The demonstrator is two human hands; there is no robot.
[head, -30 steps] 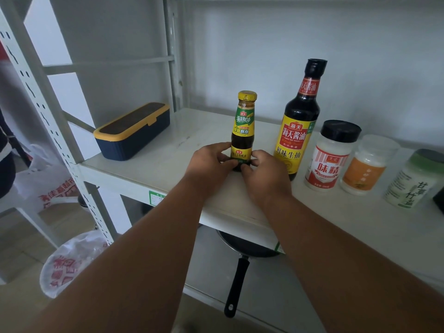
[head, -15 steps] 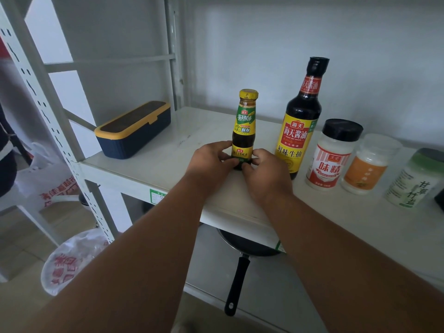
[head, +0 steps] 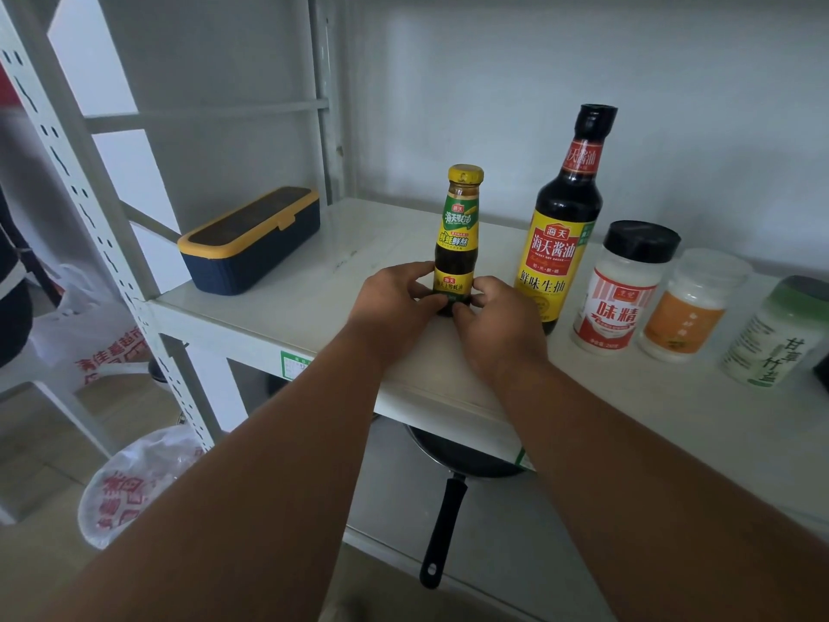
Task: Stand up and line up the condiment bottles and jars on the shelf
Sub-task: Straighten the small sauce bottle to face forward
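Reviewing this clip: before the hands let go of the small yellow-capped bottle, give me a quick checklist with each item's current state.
1. Small yellow-capped bottle upright on the shelf: ok.
2. Left hand and right hand both grip its base: ok.
3. Bottle apart from the tall soy sauce bottle beside it: ok.
4. Base flat on the shelf: cannot tell, fingers hide it.
5. Black-lidded jar, orange-labelled jar and green-lidded jar standing: ok.
6. Row in one straight line: cannot tell; the wide-angle view distorts it.
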